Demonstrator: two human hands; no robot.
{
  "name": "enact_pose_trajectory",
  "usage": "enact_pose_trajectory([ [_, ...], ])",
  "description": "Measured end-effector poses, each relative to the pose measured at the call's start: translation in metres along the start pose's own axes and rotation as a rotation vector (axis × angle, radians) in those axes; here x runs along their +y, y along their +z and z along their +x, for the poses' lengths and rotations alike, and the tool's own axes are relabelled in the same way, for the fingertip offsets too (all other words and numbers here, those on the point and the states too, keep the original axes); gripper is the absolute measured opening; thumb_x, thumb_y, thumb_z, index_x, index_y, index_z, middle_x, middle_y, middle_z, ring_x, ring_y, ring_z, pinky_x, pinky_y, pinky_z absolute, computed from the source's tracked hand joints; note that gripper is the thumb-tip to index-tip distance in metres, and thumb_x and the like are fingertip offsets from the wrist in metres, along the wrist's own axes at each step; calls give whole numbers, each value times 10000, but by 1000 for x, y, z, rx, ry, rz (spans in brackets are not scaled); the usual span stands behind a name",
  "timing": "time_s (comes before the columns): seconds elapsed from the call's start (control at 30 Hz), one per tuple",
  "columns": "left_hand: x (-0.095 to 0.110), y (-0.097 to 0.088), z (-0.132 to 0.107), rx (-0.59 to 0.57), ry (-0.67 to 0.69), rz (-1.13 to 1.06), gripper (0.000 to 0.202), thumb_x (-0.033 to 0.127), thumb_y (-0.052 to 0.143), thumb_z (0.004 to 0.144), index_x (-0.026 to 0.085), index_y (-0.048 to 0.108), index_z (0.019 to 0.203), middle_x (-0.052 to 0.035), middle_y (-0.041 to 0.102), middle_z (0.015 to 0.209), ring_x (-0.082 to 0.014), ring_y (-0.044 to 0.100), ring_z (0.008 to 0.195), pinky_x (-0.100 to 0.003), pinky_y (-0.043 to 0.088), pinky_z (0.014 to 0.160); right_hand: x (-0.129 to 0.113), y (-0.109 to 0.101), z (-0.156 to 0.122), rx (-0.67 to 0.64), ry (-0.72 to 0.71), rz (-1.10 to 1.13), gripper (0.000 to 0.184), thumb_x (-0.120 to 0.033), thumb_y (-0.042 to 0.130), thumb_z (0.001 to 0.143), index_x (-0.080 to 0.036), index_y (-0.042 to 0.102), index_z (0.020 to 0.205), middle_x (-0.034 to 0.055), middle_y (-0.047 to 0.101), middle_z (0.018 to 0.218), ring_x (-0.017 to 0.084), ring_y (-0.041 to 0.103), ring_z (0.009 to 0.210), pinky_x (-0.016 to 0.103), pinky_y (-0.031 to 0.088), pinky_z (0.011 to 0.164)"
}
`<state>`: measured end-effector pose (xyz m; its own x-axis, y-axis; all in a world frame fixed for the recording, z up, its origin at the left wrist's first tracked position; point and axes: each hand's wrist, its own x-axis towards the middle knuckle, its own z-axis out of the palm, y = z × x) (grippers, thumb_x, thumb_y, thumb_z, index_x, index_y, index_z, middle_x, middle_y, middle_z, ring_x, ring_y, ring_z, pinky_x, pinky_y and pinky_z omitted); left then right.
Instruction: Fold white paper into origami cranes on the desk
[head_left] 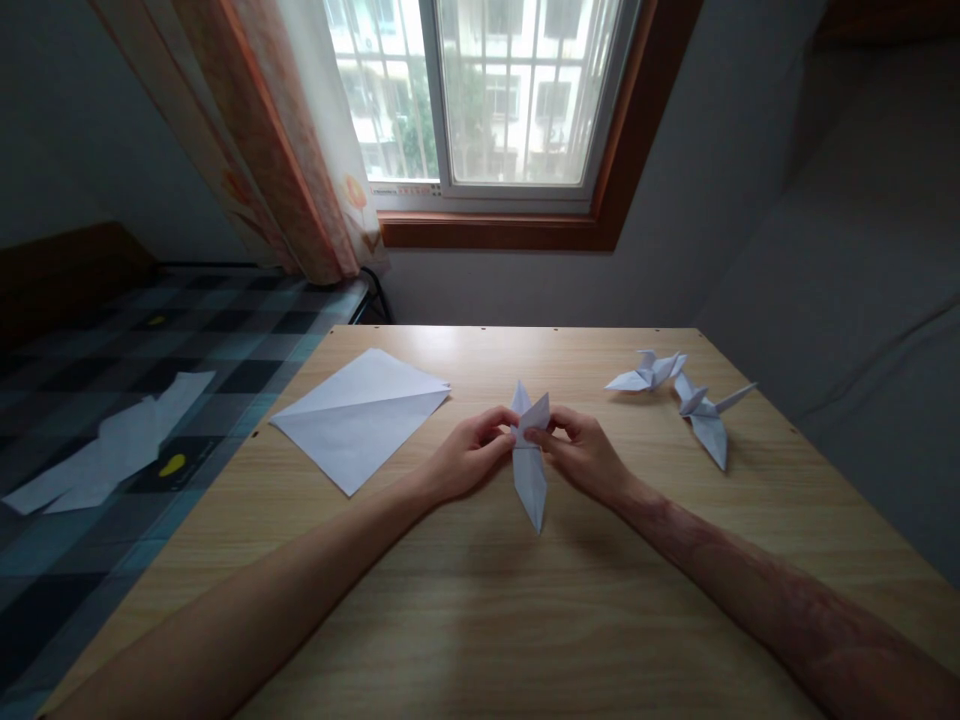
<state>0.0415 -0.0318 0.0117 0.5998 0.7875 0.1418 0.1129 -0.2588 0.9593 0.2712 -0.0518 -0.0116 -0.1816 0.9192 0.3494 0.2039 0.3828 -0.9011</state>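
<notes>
Paper (529, 485) between fingers (552, 444), two cranes (707, 428) on table (420, 620)

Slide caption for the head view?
Left hand and right hand hold folded paper between flat paper and two paper cranes.

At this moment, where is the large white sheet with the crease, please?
In the head view, the creased white sheet lies on the left side of the wooden table, left of the left hand, near the edge beside the bed.
</notes>
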Motion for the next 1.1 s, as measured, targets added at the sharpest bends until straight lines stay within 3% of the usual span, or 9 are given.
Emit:
enact_pose_trajectory([
  [0.13,3,3,-1,-18,-17,-34,361,500,752,1013,160,709,1126,-9,694,835,-136,578,716,-235,387,638,0,0,1,-3,15,6,337,-545,802,986,-218,792,905,20,744,853,214,644,809,334,503,761],
  [0.27,-1,5,2,75,-35,-63,406,547,800,976,155,696,991,15,626,753,-112,506,645,-226,332,576,-1,0,2,1,-13,55,288,-528,789,1009,-241,811,1022,47,789,987,231,705,903,356,559,843],
  [0.5,-5,0,6,130,19,-132,395,535,783,994,161,673,927,-21,688,894,-147,592,797,-253,469,727,-4,-1,1,31,-127,-13,220,-489,824,995,-270,831,1016,90,689,1188,267,675,1198,431,569,1078],
  [0.6,-6,1,6,136,23,-145,386,514,780,1002,169,636,907,-1,646,857,-136,557,767,-249,449,709,0,1,0,12,-54,94,246,-515,825,991,-270,828,1014,92,682,1221,272,676,1217,409,614,1004],
  [0.7,-8,2,6,114,29,-159,378,510,764,1015,173,618,925,4,618,869,-139,547,786,-251,443,708,4,3,0,-43,7,175,271,-526,790,1016,-256,813,1027,82,726,1150,257,707,1103,377,615,913],
  [0.9,-6,4,4,96,18,-87,375,529,719,1038,182,600,966,5,600,888,-150,533,810,-260,442,722,2,2,2,-37,25,62,372,-584,752,1024,-229,781,915,61,738,954,232,679,907,346,557,797],
  [1.1,1,4,0,84,26,44,364,537,656,1068,193,589,970,7,587,883,-156,516,798,-273,431,717,9,3,1,-6,138,178,434,-638,849,924,-233,695,956,20,726,872,197,656,784,314,528,709],
])
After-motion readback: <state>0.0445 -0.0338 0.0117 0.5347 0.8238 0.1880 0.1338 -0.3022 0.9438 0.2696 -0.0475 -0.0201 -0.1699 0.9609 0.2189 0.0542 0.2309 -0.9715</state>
